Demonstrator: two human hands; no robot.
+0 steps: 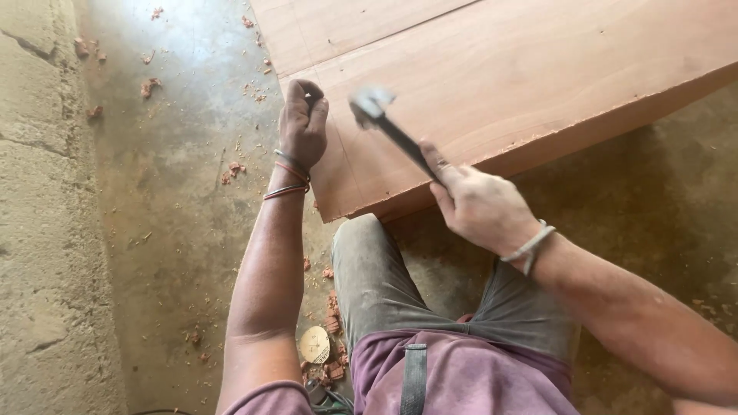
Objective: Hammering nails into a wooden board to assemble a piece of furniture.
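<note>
Above the near corner of a reddish-brown wooden board [523, 77], a hammer [388, 123] is held raised and tilted, its metal head blurred and pointing up and to the left. The dark handle is gripped near its lower end by the right hand [480, 207], whose fingers are clenched around it; a pale band is worn at that wrist. Just to the left of the hammer head, the left hand [302, 123] is closed into a loose fist at the board's left edge, thumb and fingertips pinched together; whether something small is pinched there cannot be told. Thin red and metal bangles [288, 178] are seen on the left wrist. The board lies flat and low over the concrete floor [177, 215], with a second board [323, 31] of the same colour lying beside it farther away. A grey-trousered knee [377, 269] is set just below the board's corner. Reddish wood chips [332, 307] are scattered on the floor beside the leg, and a small round tan disc [314, 345] lies among them. A rough cement wall [38, 230] stands along the left.
</note>
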